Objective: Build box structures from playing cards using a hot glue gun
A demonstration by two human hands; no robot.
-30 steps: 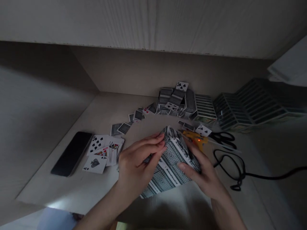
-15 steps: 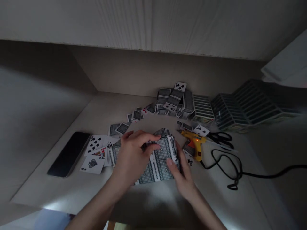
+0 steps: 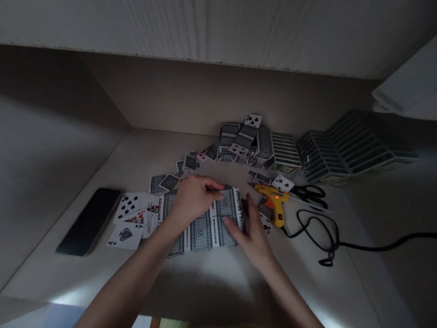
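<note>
A blocky structure of playing cards (image 3: pixel 201 233), patterned grey-green backs outward with white seams between them, is in front of me, level on the desk. My left hand (image 3: pixel 195 197) lies over its upper edge, thumb and forefinger closed on that edge near the middle. At the right end, my right hand (image 3: pixel 253 234) grips the structure, thumb on the patterned top and fingers round the far side. To the left of it are face-up cards, among them an ace of spades (image 3: pixel 125 234). A yellow glue gun (image 3: pixel 278 198) with a lit orange light lies beyond my right fingers.
A black phone (image 3: pixel 90 221) lies at the left. Loose cards (image 3: pixel 170 181) curve towards a card pile (image 3: pixel 239 139) at the back. Ridged racks made of cards (image 3: pixel 355 146) stand at the right. Black scissors (image 3: pixel 312 193) and a looped cable (image 3: pixel 331 248) lie behind and beside the glue gun. A shelf hangs overhead.
The card structure has been levelled and set lower, with its raised right end turned down flat. Both hands keep contact with it, and the view has shifted slightly.
</note>
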